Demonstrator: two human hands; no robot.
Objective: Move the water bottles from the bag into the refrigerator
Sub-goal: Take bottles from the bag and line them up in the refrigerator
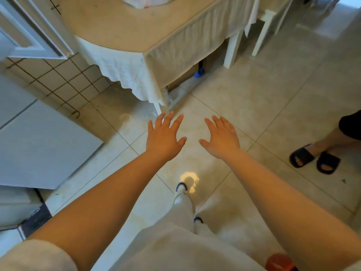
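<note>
Head view looks down on a tiled floor (pixel 254 106), with both of the person's arms stretched forward over it. Left hand (pixel 165 137) and right hand (pixel 221 137) are spread flat, fingers apart, palms down, and neither grips anything; they hover side by side with a gap between them.

Taking the table (pixel 121 26) with its pale cloth as the landmark: the hands hang just short of its near corner, above bare tile. On the tabletop, at its far edge, sits a crumpled white plastic bag (pixel 140 0), cut off by the frame (possibly the bag in question, though no bottles can be made out in it). Under the table, near a leg, a clear plastic bottle with a blue cap (pixel 198 72) seems to lie on the floor among clear wrapping; it is too murky to be sure. To the table's left stands a white appliance (pixel 39 145), probably the refrigerator, its door closed as far as can be seen. Well to the table's right, someone else's feet in dark slippers (pixel 314 159) stand on the tile.

Judging from this, no bottle is in hand and the refrigerator is unopened, so carrying the bottles over, opening the door and loading all appear left to do.
</note>
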